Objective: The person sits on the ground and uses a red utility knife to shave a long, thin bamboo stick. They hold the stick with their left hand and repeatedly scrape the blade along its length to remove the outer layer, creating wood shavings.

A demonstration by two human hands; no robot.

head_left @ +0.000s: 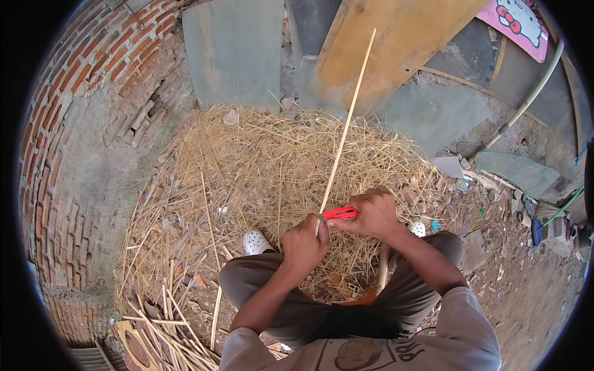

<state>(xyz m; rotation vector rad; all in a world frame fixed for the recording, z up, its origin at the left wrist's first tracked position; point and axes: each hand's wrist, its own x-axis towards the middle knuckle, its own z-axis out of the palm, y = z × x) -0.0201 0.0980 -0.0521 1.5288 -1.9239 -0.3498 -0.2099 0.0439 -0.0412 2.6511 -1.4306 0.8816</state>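
Note:
A long, thin pale strip of bamboo or wood (pixel 344 136) slants up and away from my hands, its far end in front of the tan board. My left hand (pixel 306 247) is closed around its near end, the thumb on top. My right hand (pixel 374 214) grips a red utility knife (pixel 340 213), whose blade end meets the strip just above my left thumb. How far the blade is out is hard to make out. Both hands are close together over my spread knees. Below them, a heap of straw-like shavings (pixel 266 167) covers the ground.
Loose pale strips (pixel 176 337) lie in a bundle at the lower left. A brick wall (pixel 68 154) rises on the left. Boards lean at the back, among them a tan one (pixel 396 43) and a grey-green one (pixel 235 55). A pale pipe (pixel 529 96) stands back right, near scattered rubble.

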